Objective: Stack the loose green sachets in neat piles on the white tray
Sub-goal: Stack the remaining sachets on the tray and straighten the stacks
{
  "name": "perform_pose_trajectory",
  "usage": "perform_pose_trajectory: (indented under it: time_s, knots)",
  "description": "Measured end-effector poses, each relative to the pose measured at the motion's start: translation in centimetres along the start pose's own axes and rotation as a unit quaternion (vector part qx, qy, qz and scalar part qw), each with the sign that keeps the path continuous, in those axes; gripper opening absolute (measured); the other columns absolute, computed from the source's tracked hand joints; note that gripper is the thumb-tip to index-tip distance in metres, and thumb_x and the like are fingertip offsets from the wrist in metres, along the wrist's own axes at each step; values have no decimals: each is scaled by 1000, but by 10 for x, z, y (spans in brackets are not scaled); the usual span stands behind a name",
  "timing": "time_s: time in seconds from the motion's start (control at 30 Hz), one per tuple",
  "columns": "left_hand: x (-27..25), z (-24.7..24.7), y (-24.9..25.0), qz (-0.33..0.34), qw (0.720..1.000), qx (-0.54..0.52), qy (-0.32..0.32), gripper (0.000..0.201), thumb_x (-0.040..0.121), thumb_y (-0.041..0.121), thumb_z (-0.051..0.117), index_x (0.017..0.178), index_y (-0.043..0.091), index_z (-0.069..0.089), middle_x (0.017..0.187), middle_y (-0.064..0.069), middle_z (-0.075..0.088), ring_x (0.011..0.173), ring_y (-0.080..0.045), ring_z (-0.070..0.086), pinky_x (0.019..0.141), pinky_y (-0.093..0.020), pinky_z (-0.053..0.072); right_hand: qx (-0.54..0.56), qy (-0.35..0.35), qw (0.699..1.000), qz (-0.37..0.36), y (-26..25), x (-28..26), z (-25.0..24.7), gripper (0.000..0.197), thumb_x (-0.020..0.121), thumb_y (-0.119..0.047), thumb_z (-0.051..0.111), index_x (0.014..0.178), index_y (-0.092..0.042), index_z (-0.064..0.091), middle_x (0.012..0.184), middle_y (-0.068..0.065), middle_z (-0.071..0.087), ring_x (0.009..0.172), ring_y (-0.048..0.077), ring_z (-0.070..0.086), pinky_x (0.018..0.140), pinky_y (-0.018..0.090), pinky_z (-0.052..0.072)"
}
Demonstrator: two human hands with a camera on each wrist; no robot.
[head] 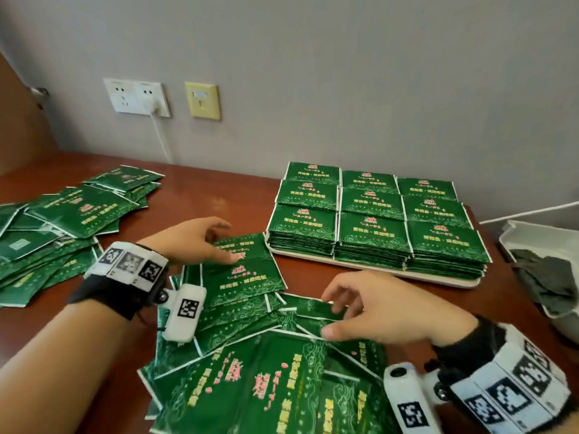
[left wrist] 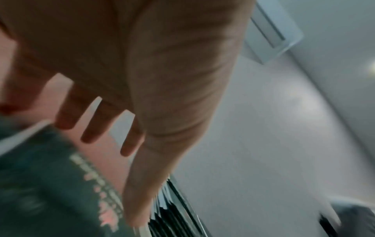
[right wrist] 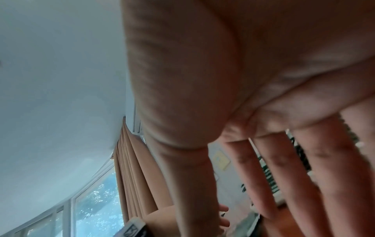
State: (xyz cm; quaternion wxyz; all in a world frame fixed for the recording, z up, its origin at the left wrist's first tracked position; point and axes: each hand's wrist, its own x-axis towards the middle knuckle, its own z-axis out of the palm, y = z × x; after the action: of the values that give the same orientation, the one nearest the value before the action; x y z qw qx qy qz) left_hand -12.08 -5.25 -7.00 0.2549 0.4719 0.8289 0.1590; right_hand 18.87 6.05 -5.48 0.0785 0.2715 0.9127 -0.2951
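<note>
We see a reddish-brown worktop (head: 194,195) set against a grey wall. Toward its far right corner stands the white tray (head: 445,278), carrying nine neat piles of green sachets (head: 372,214) in a three-by-three grid, the piles touching edge to edge. A loose heap of sachets (head: 250,371) spreads along the near edge, and a second heap (head: 62,223) lies at the left edge. At the right edge we note a pale container (head: 545,245) holding dark material that we cannot identify.

The left hand (head: 191,241) rests on a sachet (head: 241,270) at the top of the near heap, thumb pressed on its face and the fingers (head: 219,225) arched above its far edge; in the left wrist view the fingers are spread apart, though that view is blurred, so the hold may be only a light one. The right hand (head: 388,308) hovers low over the near heap, its fingers loosely curved and apart, with the thumb tip touching a sachet edge and the fingertips (head: 336,306) touching another; we cannot tell that it clamps anything.

On the wall we see a white double socket (head: 138,97) with a plug and cord, and beside it a yellow switch plate (head: 203,100).
</note>
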Motion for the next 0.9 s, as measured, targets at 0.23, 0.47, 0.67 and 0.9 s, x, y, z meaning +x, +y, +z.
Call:
perform_pose_trajectory:
  time_s: [0.23,0.47,0.67,0.9]
  knots:
    - [10,12,-18,-27,999,-36,23,84,60,46,88,136,30,55,139,1,58,123,-18,55,109,-37,39,-28,-17,998,-60,-41,-18,30,68,70,-73,74,128,-45,51,115,-27,48,104,-6,49,89,22,49]
    - [15,10,-22,-50,995,-80,21,82,61,37,92,132,23,55,124,3,61,104,-17,62,89,-36,53,-20,-98,994,-34,-38,5,36,60,71,-55,84,118,-40,50,108,-25,49,102,1,51,76,19,41]
    - [7,7,-23,-42,991,-125,30,64,50,39,93,104,21,64,91,3,75,75,-17,74,75,-36,58,110,-29,993,-43,-1,-9,29,17,93,-46,67,94,-30,60,97,-8,67,89,11,65,84,43,54]
    - [-2,3,-31,1,913,-399,81,50,48,50,91,71,13,67,68,-11,70,50,-16,65,47,-25,55,587,132,799,3,34,-24,26,25,88,-23,71,108,-8,74,113,25,71,96,32,71,74,35,60]
